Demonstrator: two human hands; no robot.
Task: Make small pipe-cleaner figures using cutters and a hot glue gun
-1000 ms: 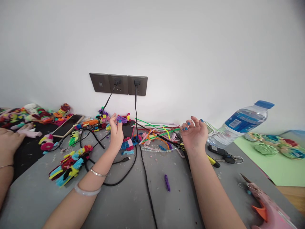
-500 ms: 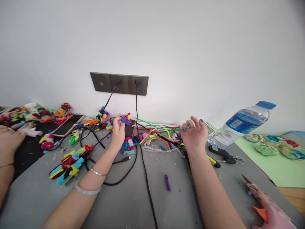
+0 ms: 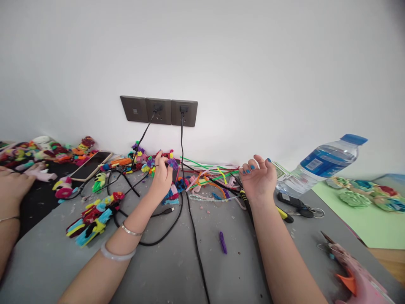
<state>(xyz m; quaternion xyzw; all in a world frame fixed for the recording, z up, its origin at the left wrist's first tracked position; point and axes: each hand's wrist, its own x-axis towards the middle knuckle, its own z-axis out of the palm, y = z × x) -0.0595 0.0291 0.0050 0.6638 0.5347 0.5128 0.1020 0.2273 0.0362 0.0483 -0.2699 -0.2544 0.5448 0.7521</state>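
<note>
Pipe cleaner [image 3: 173, 162], purple, sits pinched in left hand [image 3: 162, 176]; right hand [image 3: 258, 179] curls loosely, unclenched, near 1 bottle [image 3: 327, 162].

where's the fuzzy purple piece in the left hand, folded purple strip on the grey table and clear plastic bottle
Fuzzy purple piece [image 3: 174, 162], head view: its visible middle.
Folded purple strip [image 3: 223, 242], head view: its middle.
Clear plastic bottle [image 3: 329, 162], head view: its blue label.

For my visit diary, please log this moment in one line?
left hand: holding purple fuzzy piece | right hand: raised, nothing seen in it | table: purple bundle, water bottle
</note>
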